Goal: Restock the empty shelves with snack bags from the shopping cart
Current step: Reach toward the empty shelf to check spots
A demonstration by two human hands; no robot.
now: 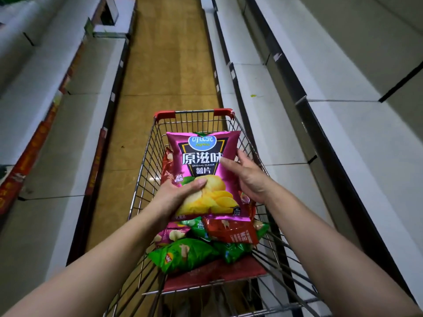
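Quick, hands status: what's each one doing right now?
Left hand: grips the pink bag at its lower left.
Right hand: holds the bag's right edge, thumb on its front.

Magenta snack bag (201,156): glossy metallic plastic film, creased; green bag (183,255): glossy film, crumpled; cart basket (148,167): bare shiny metal wire; cart corner trim (165,115): red matt plastic; shelves (357,138): white, matt, smooth; floor (169,65): tan, smooth, faint sheen.
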